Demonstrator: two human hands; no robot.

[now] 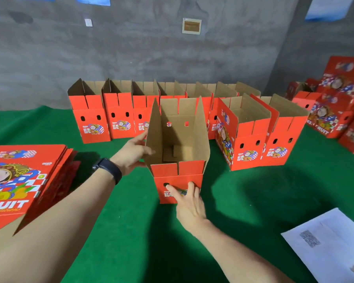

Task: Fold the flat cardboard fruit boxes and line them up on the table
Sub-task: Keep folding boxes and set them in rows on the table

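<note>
Head view: left hand [131,154] pinches box [178,137] flap edge; right hand [189,205] fingers [175,192] flat on front panel.

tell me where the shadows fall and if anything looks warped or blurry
Head view: dark shadows lie on the green table right of the open box; the wide lens bows the row of boxes; the print on the paper sheet is blurred.

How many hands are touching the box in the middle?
2. The left hand holds the open box by its left wall, with the thumb inside. The right hand presses flat fingers on its red front. Neither is hidden.
</note>
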